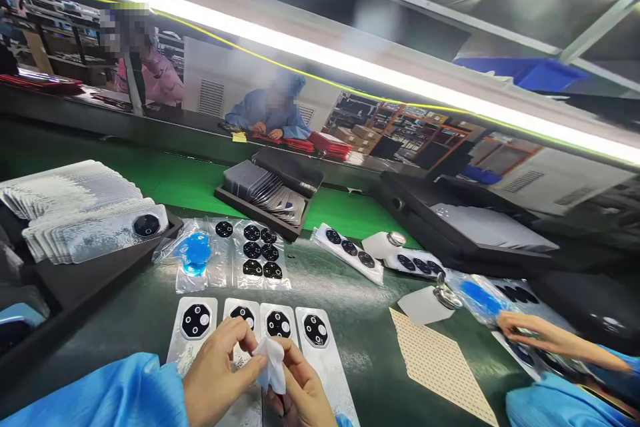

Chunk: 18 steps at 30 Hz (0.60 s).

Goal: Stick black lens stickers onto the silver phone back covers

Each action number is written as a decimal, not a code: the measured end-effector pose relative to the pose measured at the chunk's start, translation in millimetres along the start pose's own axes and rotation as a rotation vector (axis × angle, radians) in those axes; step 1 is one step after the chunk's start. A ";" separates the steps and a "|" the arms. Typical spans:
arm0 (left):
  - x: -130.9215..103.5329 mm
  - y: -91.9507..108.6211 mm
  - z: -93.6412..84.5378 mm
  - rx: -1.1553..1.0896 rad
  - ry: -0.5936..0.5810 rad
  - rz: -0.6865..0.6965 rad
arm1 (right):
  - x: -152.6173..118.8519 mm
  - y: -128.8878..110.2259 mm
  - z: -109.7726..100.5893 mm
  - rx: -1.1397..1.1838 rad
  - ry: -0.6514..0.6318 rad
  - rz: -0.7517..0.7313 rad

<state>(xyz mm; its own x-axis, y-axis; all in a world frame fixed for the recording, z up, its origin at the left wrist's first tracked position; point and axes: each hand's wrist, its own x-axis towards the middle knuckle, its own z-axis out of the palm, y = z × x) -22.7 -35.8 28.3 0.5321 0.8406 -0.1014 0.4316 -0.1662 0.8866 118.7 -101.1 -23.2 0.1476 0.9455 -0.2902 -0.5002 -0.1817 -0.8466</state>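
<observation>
Between my two hands is a small crumpled white wipe [271, 361]. My left hand [220, 367] pinches its left edge with thumb and forefinger. My right hand [306, 383] has its fingers closed round the right side of the wipe; something small and dark shows under its fingers, too hidden to name. Below and behind the hands lies a row of several silvery phone back panels [325, 373], each with a black octagonal camera cover [195, 321] at its top. My hands partly hide the middle panels.
Bags of black camera covers [260, 250] and blue film pieces [195, 253] lie behind the row. At left, panels are stacked [90, 213] in a black tray. To the right are a metal-topped bottle [427, 303], a perforated beige sheet [443, 360] and a co-worker's hand [540, 333].
</observation>
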 end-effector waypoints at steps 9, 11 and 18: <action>-9.8 -8.9 -5.9 -0.036 -0.038 -0.096 | 0.2 -1.9 6.7 -0.106 0.018 -0.139; -10.6 -10.8 -6.5 -0.039 -0.041 -0.096 | 1.0 -1.3 7.3 -0.119 0.018 -0.148; -7.2 -19.7 -7.4 -0.118 -0.046 -0.086 | 3.5 -2.3 6.3 -0.159 -0.067 -0.141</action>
<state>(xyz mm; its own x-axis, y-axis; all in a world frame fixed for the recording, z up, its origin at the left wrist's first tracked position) -40.4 -34.7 14.9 0.5310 0.8239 -0.1980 0.3898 -0.0300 0.9204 115.0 -95.7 -19.5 0.1465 0.9796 -0.1378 -0.3371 -0.0815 -0.9379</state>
